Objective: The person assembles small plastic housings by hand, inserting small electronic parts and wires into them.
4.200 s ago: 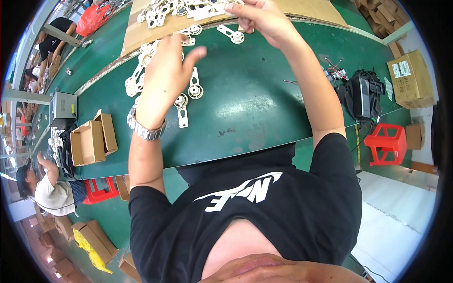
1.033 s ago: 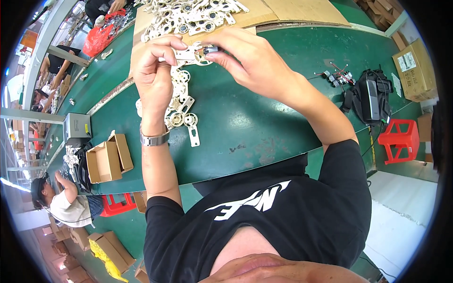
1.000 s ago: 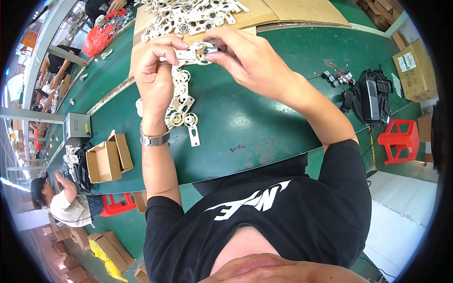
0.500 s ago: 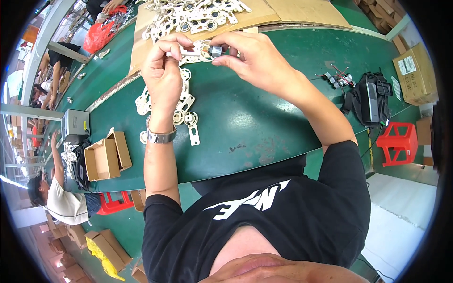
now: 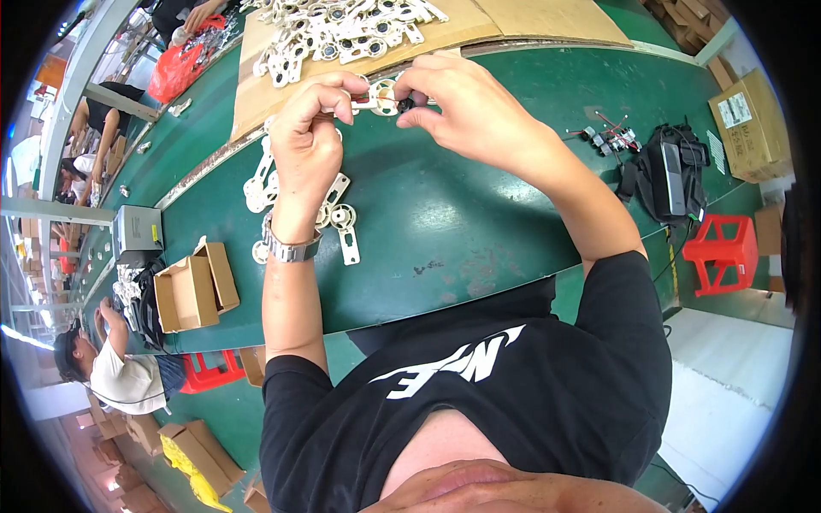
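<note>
Rightward (slightly): white part (image 5: 384,98), between hands (image 5: 313,128) (image 5: 462,96)

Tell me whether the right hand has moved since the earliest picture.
Yes, downward in the view: the right hand overlapped the cardboard sheet then, and now shows mostly below its near edge.

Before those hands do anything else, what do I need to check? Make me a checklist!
1. Left hand has the white part: ok, its fingers pinch one end.
2. Right hand has the small dark piece: ok, it is between thumb and fingers.
3. Dark piece sits properly against the white part: cannot tell, too small and partly covered by fingers.
4. Space around the left wrist: not ok, loose white parts lie right beside it.
5. Wired parts away from both hands: ok, they lie off to the right on the green table.
</note>
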A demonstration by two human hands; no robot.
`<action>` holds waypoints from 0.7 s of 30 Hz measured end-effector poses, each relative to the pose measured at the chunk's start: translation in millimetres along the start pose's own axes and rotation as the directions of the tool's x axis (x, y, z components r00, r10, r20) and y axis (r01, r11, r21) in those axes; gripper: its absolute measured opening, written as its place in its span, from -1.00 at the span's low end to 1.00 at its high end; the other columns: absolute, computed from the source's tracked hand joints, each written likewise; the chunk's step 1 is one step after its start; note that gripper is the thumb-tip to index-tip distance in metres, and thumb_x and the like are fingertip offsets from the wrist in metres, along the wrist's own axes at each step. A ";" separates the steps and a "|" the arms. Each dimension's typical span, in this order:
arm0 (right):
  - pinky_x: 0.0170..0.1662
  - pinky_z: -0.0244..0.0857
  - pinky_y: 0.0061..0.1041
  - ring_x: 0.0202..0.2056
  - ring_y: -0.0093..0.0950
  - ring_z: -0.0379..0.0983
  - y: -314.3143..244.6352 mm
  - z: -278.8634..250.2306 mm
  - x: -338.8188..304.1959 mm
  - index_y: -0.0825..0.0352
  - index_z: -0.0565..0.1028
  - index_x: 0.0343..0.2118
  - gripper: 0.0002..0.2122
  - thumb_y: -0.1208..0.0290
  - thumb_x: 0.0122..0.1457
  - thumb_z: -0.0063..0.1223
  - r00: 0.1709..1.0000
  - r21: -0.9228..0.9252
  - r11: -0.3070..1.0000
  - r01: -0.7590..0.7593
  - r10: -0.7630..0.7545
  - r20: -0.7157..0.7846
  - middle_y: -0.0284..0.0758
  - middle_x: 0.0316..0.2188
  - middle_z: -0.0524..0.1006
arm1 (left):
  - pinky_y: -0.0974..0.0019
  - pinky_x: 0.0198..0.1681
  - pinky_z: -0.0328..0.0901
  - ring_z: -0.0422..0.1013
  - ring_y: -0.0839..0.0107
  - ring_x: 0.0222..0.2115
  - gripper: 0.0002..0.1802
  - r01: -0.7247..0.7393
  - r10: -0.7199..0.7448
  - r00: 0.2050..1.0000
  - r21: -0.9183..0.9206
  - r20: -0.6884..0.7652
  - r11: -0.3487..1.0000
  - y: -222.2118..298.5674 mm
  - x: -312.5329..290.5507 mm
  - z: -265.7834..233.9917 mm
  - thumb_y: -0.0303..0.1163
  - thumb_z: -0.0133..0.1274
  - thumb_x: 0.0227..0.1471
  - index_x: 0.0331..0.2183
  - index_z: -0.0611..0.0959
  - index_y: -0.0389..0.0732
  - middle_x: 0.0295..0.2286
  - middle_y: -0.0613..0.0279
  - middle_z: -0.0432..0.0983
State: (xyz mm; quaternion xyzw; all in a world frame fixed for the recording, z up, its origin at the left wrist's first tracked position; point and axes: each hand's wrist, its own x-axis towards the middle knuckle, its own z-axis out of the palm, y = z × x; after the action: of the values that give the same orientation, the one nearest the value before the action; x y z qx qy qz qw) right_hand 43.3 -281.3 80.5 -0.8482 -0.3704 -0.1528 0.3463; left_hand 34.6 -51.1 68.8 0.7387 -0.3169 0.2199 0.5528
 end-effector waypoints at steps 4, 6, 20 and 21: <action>-0.12 0.41 -0.17 -0.20 -0.13 0.51 -0.7 3.0 -1.8 0.36 0.57 -0.25 -0.80 0.53 0.06 0.35 0.986 -0.058 0.992 0.108 -0.115 -0.118 -0.21 -0.30 0.55 | 0.31 -0.04 0.46 0.59 0.36 -0.20 -0.63 -0.010 0.009 1.000 0.075 0.004 0.997 -0.4 0.5 -0.5 -0.92 -0.29 -0.11 -0.46 0.53 -0.31 -0.20 0.08 0.67; -0.12 0.39 -0.22 -0.21 -0.17 0.50 -0.5 4.3 -3.0 0.34 0.56 -0.20 -0.76 0.54 0.07 0.36 0.986 -0.052 0.992 0.113 -0.119 -0.118 -0.24 -0.30 0.55 | 0.31 -0.05 0.46 0.59 0.36 -0.20 -0.63 -0.021 0.020 1.000 0.089 0.014 0.996 0.2 1.7 0.9 -0.92 -0.29 -0.11 -0.46 0.53 -0.31 -0.20 0.08 0.67; -0.38 0.38 -0.46 -0.50 -0.56 0.42 -6.4 20.0 4.8 0.33 0.71 -0.15 -0.76 0.56 0.08 0.37 0.947 0.593 0.801 -0.085 0.249 -0.202 -0.33 -0.34 0.62 | 0.28 -0.02 0.46 0.61 0.34 -0.19 -0.59 0.033 -0.036 0.999 -0.095 -0.022 0.995 -0.9 0.8 -2.3 -0.94 -0.32 -0.04 -0.44 0.56 -0.31 -0.17 0.04 0.68; -0.38 0.37 -0.47 -0.49 -0.57 0.42 -6.2 20.8 5.4 0.31 0.71 -0.16 -0.76 0.56 0.08 0.37 0.933 0.685 0.722 -0.098 0.306 -0.189 -0.35 -0.33 0.63 | 0.28 -0.02 0.46 0.61 0.34 -0.19 -0.59 0.031 -0.034 0.999 -0.095 -0.027 0.995 -0.7 1.0 -2.3 -0.94 -0.32 -0.04 -0.44 0.56 -0.31 -0.17 0.04 0.68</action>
State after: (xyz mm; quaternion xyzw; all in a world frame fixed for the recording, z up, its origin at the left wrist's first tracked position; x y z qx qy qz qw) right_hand 42.5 -261.0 71.3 -0.6724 -0.2497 -0.0936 0.6905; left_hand 35.9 -49.0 69.7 0.7134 -0.3071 0.2061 0.5953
